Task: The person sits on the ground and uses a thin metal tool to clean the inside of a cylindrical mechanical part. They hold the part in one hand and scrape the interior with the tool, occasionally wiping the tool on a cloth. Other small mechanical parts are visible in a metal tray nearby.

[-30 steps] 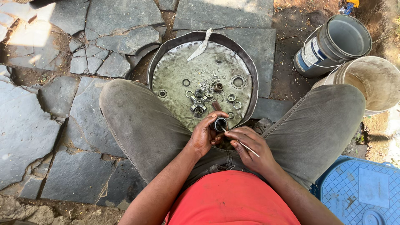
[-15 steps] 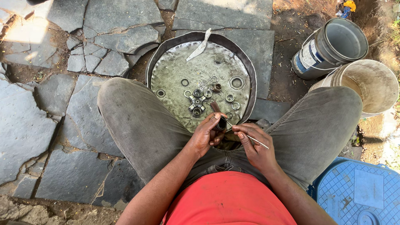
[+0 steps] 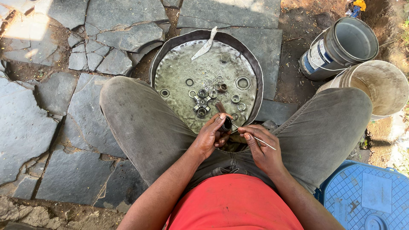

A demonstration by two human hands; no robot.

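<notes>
While the left hand (image 3: 211, 135) clamps the small dark cylindrical part (image 3: 226, 124) at frame centre, just below the round metal pan (image 3: 168, 47), the right hand (image 3: 260, 150), pinching 1 thin rod (image 3: 259, 140), should probably probe gently and steadily.

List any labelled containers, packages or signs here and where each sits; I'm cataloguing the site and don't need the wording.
Grey bucket: upper right on the dirt, tipped, round, with a white and blue label on its side.
Cream bucket: just below it, by the person's knee, round, no label visible.
No signs or screens in view.
</notes>
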